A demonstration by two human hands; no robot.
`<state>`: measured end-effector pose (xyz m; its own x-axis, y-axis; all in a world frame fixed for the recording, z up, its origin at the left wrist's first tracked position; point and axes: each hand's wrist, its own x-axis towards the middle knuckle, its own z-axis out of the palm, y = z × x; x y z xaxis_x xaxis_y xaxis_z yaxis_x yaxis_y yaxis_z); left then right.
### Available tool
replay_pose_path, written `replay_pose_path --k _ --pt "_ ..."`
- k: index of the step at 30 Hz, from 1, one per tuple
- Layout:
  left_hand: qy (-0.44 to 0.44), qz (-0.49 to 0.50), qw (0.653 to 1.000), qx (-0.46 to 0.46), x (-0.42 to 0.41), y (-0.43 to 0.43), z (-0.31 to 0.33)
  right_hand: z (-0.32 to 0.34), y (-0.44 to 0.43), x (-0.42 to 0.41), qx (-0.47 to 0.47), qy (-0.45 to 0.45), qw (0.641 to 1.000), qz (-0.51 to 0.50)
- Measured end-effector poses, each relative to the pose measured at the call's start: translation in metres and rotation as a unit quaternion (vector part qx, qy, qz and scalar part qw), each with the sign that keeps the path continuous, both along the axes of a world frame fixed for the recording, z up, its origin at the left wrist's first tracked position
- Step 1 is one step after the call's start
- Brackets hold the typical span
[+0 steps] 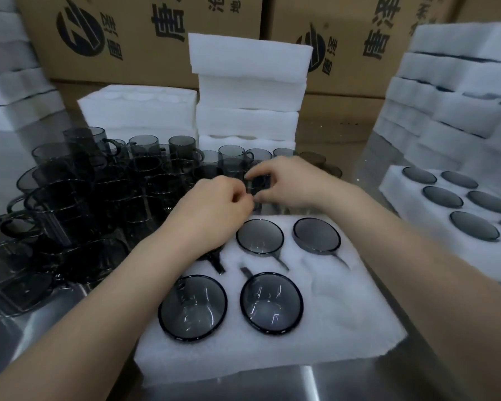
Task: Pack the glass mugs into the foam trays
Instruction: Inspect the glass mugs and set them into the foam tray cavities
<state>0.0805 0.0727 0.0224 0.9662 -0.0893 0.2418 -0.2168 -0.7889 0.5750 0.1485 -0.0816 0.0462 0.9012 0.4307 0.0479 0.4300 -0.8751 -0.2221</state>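
Foam tray [359,314], smoky mugs [271,302] inside — left hand [214,209], right hand [289,180] gripping mug [258,183]

The glass mugs [271,303] are smoky grey, see-through glass, glossy, with bright glints on rims and bases. The foam tray [344,308] under them is white, matt foam with a fine grainy surface, as are the stacked foam trays [249,91]. The table [315,383] is brushed, reflective metal. The cardboard boxes [145,53] are matt brown with black print.

Glass mugs [268,303] smoky grey; foam tray [344,299] white; cardboard boxes [145,33] brown, black printed logos.
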Motion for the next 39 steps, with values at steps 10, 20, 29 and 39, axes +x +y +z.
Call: replay_pose_path --k 10,20,29,39 --pt "-0.089 0.053 0.990 -0.100 0.004 0.000 0.002 -0.005 -0.008 -0.010 0.144 -0.083 0.986 -0.014" --pt "-0.073 0.029 0.976 -0.202 0.005 0.007 0.003 -0.011 0.000 -0.038 0.470 0.061 0.877 0.075" --pt "-0.115 -0.011 0.973 -0.198 0.000 0.008 0.006 -0.014 -0.006 -0.038 0.524 0.097 0.843 0.075" --pt "-0.156 -0.072 0.978 -0.121 -0.005 0.001 0.012 -0.007 -0.004 -0.043 0.592 0.108 0.796 -0.064"
